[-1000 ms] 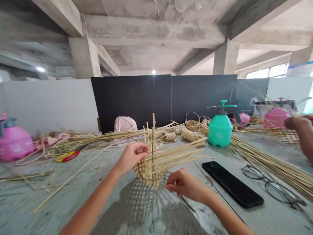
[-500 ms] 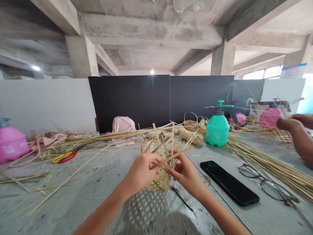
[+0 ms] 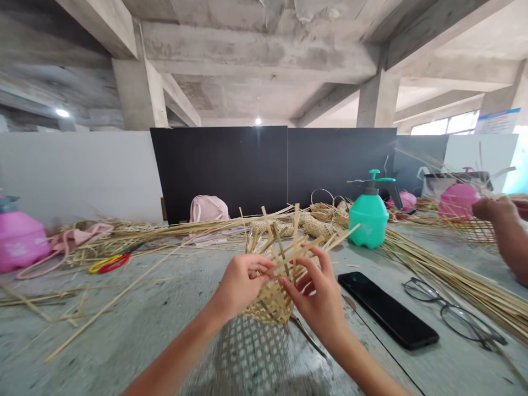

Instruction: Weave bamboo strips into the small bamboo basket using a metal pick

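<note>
A small woven bamboo basket (image 3: 270, 305), with loose strips standing up from its rim, is held tilted above the table between my hands. My left hand (image 3: 241, 286) is closed, thumb and fingers pinching a flat bamboo strip (image 3: 303, 250) at the rim's left side. That strip slants up to the right across the upright ones. My right hand (image 3: 317, 291) has its thumb and index finger on strips at the right side of the rim, other fingers curled. Close by the basket's lower right lies a thin curved metal tool (image 3: 309, 338), partly hidden.
To the right lie a black phone (image 3: 388, 309), glasses (image 3: 449, 311) and a bundle of strips (image 3: 462, 275). A green spray bottle (image 3: 368, 220) stands behind. Scissors (image 3: 109, 264) and a pink sprayer (image 3: 20, 239) are left. Another person's hand (image 3: 497, 212) works at far right.
The basket has turned and shifted slightly right. My right hand has moved a little right and its fingers have spread and risen along the strips. My left hand stays nearly in place.
</note>
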`<move>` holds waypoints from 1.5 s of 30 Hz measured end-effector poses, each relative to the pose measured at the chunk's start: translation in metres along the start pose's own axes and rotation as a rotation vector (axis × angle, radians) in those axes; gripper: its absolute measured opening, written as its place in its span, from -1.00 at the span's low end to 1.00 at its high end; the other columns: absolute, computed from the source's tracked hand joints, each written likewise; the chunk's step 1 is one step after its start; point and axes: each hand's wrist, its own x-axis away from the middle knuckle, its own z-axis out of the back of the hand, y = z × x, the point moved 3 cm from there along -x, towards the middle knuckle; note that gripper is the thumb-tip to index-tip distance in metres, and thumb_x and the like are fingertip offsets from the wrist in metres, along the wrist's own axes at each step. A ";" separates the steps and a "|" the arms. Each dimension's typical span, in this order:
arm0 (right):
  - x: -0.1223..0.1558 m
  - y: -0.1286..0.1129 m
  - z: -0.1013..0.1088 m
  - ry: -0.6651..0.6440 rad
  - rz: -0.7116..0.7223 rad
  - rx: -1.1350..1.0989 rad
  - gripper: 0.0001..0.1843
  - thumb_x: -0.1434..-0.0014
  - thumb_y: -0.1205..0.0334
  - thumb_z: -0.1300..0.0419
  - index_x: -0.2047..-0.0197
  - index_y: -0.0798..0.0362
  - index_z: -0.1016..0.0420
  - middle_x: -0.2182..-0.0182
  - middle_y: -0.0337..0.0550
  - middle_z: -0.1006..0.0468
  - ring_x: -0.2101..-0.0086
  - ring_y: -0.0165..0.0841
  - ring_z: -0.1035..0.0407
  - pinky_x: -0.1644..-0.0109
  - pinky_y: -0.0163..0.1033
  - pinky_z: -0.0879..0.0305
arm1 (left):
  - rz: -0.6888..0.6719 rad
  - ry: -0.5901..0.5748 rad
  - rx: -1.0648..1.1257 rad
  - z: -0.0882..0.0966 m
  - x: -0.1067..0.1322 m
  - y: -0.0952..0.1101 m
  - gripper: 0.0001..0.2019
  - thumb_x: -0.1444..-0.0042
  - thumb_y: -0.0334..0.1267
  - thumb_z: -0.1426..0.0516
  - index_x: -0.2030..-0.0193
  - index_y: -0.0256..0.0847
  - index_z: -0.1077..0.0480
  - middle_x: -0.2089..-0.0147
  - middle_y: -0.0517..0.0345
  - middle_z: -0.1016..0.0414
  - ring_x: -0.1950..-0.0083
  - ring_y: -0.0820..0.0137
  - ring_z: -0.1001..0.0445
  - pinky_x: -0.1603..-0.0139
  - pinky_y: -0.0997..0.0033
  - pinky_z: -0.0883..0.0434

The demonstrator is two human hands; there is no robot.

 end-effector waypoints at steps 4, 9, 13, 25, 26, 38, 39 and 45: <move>0.008 -0.005 -0.001 0.110 0.102 0.174 -0.76 -0.08 0.11 -0.15 0.19 0.00 -0.31 0.10 -0.04 -0.29 0.65 -0.57 -0.28 0.62 -0.34 -0.28 | 0.014 0.041 0.010 -0.001 0.002 -0.001 -0.78 0.16 -0.63 -0.12 0.37 -0.30 -0.42 0.39 0.11 -0.55 0.31 0.35 -0.53 0.33 0.44 -0.44; 0.008 -0.001 -0.006 -0.029 -0.014 0.154 -0.79 -0.09 0.10 -0.14 0.25 -0.01 -0.23 0.41 -0.24 -0.43 0.68 -0.51 -0.28 0.61 -0.36 -0.17 | -0.031 0.058 -0.013 -0.003 0.001 -0.006 -0.77 0.17 -0.62 -0.13 0.34 -0.33 -0.44 0.36 0.09 -0.54 0.35 0.37 -0.52 0.34 0.44 -0.42; 0.007 0.005 -0.013 -0.177 -0.173 -0.075 -0.81 -0.06 0.13 -0.15 0.34 -0.01 -0.19 0.62 -0.38 -0.33 0.69 -0.48 -0.21 0.60 -0.38 -0.09 | -0.012 0.036 0.016 -0.003 0.000 -0.008 -0.77 0.19 -0.64 -0.11 0.37 -0.32 -0.42 0.39 0.13 -0.52 0.40 0.41 -0.50 0.43 0.49 -0.38; -0.019 0.020 0.004 -0.191 -0.407 -0.646 -0.71 0.08 0.09 -0.24 0.47 0.03 -0.21 0.59 -0.35 -0.28 0.57 -0.48 -0.14 0.51 -0.37 -0.07 | -0.812 0.092 -0.534 -0.004 0.025 0.018 -0.89 -0.04 -0.44 -0.02 0.36 -0.24 -0.36 0.33 0.09 -0.43 0.32 0.37 -0.37 0.27 0.33 -0.32; -0.020 0.021 0.004 -0.208 -0.399 -0.644 -0.72 0.07 0.07 -0.23 0.46 0.03 -0.21 0.57 -0.34 -0.29 0.55 -0.47 -0.16 0.49 -0.36 -0.10 | -0.875 0.063 -0.573 -0.006 0.027 0.018 -0.89 -0.06 -0.42 -0.01 0.41 -0.24 -0.35 0.36 0.09 -0.41 0.30 0.35 -0.35 0.26 0.32 -0.31; -0.015 0.025 0.019 -0.025 -0.108 0.099 -0.81 -0.09 0.13 -0.07 0.26 0.01 -0.41 0.11 -0.02 -0.31 0.19 -0.21 -0.32 0.24 -0.13 -0.31 | -0.661 0.189 -0.683 -0.023 0.038 0.007 -0.80 0.07 -0.30 -0.10 0.25 -0.29 -0.33 0.22 -0.04 -0.37 0.18 0.18 -0.30 0.12 0.08 -0.25; -0.014 0.020 0.022 -0.017 -0.090 0.156 -0.84 -0.10 0.14 -0.06 0.35 0.01 -0.41 0.22 -0.06 -0.37 0.25 -0.24 -0.34 0.26 -0.15 -0.29 | -0.673 0.200 -0.670 -0.023 0.039 0.006 -0.80 0.07 -0.32 -0.10 0.25 -0.30 -0.33 0.22 -0.04 -0.36 0.18 0.19 -0.30 0.13 0.09 -0.25; 0.002 -0.004 0.012 -0.137 -0.067 0.263 -0.80 -0.17 0.17 0.02 0.43 0.02 -0.33 0.48 -0.19 -0.39 0.44 -0.31 -0.33 0.37 -0.23 -0.21 | -0.673 0.213 -0.617 -0.022 0.035 -0.003 -0.86 0.06 -0.39 -0.04 0.30 -0.29 -0.30 0.28 -0.03 -0.32 0.23 0.22 -0.29 0.18 0.12 -0.26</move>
